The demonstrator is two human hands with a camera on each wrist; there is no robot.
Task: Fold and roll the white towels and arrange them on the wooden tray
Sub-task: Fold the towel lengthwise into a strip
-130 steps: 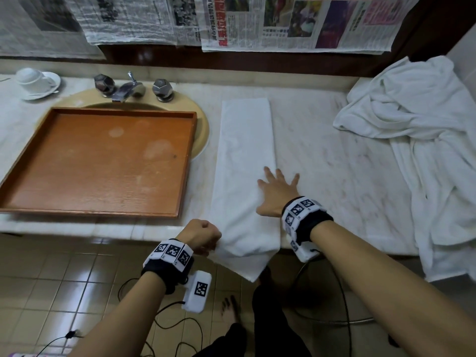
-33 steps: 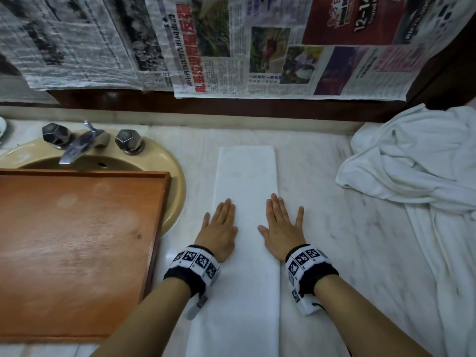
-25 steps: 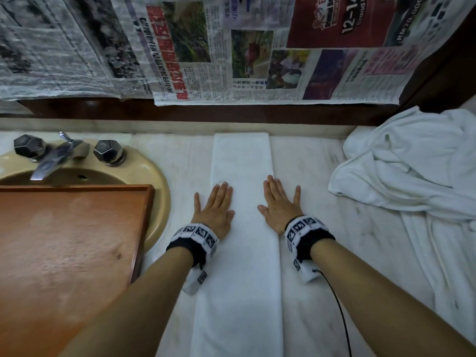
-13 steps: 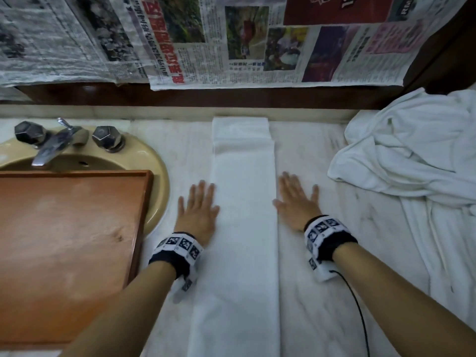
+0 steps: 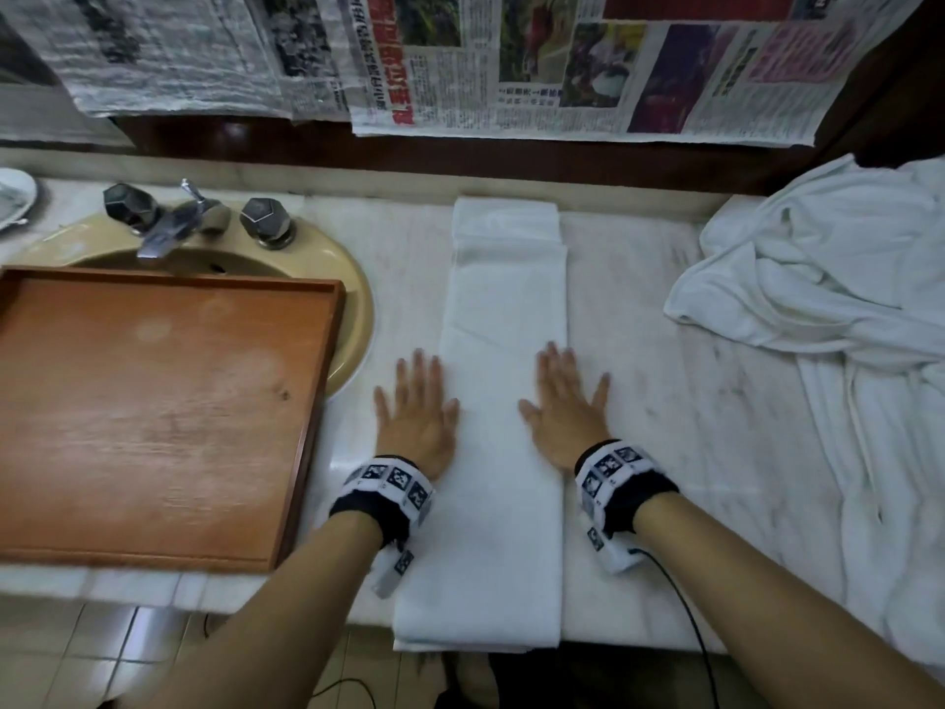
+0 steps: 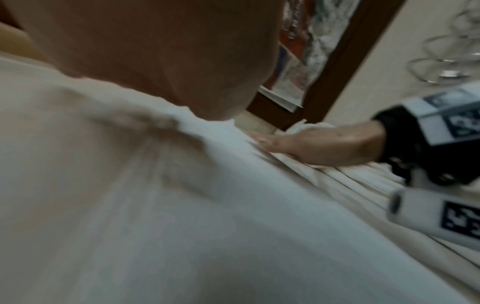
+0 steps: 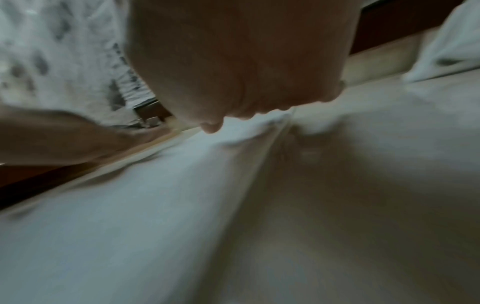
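Folded towel (image 5: 503, 452) lies lengthwise on counter (image 5: 690, 452), just right of the tray (image 5: 153, 401). Left hand (image 5: 417, 419) flat, fingers spread, on towel's left edge. Right hand (image 5: 565, 409) likewise on its right edge.

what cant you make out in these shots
- Head view: the sink bowl, covered by the tray.
- Head view: the saucer, cut off by the left edge.
- Head view: the towel pile, cut off by the right edge.
- Left wrist view: left hand fingers, hidden behind the palm; blurred.
- Right wrist view: right hand fingers, likewise.
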